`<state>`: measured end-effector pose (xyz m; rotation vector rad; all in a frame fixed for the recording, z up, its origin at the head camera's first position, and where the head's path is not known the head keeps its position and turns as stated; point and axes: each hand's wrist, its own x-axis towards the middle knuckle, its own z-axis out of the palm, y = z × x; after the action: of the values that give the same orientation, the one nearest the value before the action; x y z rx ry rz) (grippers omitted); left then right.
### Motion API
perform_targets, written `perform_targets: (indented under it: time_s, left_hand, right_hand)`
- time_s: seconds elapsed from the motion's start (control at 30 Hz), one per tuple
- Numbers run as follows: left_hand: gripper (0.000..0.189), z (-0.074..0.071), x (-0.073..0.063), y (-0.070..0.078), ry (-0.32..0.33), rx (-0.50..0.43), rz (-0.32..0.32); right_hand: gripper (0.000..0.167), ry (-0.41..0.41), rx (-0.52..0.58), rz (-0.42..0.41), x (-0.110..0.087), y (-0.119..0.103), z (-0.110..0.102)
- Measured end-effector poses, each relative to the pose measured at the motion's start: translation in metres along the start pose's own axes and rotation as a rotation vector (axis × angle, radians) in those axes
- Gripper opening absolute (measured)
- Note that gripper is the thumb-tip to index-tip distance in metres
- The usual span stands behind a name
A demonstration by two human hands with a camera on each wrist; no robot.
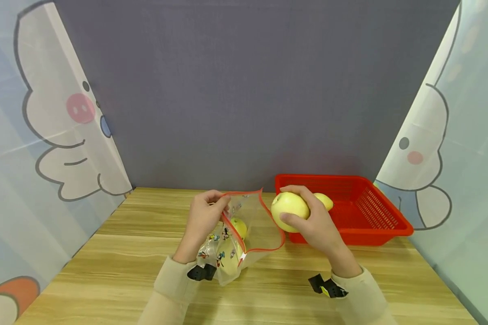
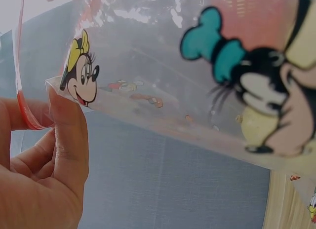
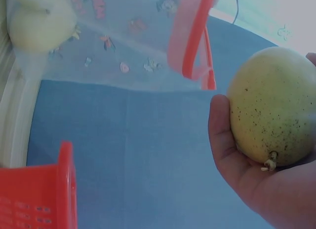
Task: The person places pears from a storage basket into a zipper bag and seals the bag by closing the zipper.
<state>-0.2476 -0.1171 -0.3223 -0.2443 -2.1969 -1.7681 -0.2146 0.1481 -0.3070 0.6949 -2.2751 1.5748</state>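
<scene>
My left hand (image 1: pixel 205 216) pinches the red-edged rim of a clear zip bag (image 1: pixel 258 225) printed with cartoon figures. Its mouth gapes toward the right, with a white slider (image 1: pixel 243 256) at the near edge. Inside the bag are yellow fruits (image 1: pixel 239 228), partly hidden by the prints and folds. A large pale yellow fruit (image 1: pixel 289 211) is gripped in my right hand (image 1: pixel 319 223), just right of the bag's mouth. The right wrist view shows dark specks on this fruit (image 3: pixel 274 108) and a short stem at its lower end.
A red plastic basket (image 1: pixel 349 237) with slotted sides stands at the right, behind my right hand. Another yellow fruit (image 1: pixel 324 201) shows at its left part, half covered by that hand. A wood-grain table (image 1: pixel 118 271) lies beneath, with a grey wall (image 1: pixel 244 90) behind.
</scene>
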Motion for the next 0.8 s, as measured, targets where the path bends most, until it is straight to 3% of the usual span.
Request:
perform_targets:
  time_s: [0.47,0.8]
  left_hand:
    - [0.015,0.002,0.001,0.000,0.006,-0.001,0.003]
    - [0.016,0.003,0.002,0.000,0.016,-0.006,-0.011]
  right_hand:
    - [0.049,-0.010,0.076,-0.067,-0.003,-0.002,0.021]
    - [0.049,-0.036,0.070,-0.097,-0.006,-0.007,0.036]
